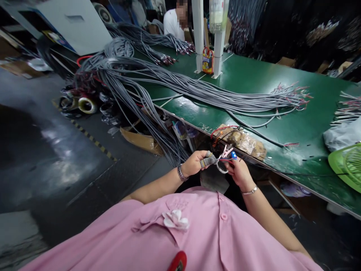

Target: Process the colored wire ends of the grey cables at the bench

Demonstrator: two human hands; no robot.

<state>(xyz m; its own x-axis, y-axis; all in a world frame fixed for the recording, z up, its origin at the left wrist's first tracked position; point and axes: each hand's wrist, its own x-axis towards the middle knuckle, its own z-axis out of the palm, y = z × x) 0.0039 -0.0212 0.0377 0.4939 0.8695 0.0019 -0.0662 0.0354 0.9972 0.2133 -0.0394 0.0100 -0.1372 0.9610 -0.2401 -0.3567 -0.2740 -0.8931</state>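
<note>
Pink shirt [197, 233] lowest; at centre, left hand [194, 163] pinches grey cable end [208, 162], right hand [239, 173] clasps blue-tipped tool [234, 154] at bared wires [225, 153]: I judge wire-end work, needing steadiness.

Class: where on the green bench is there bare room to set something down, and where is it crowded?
Bare: behind the cable bundle, right of the white posts; also between taped block and green fan. Crowded: the left end.

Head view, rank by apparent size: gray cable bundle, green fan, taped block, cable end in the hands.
1. gray cable bundle
2. green fan and taped block: about alike; fan is cropped.
3. cable end, held by left hand and right hand.
</note>
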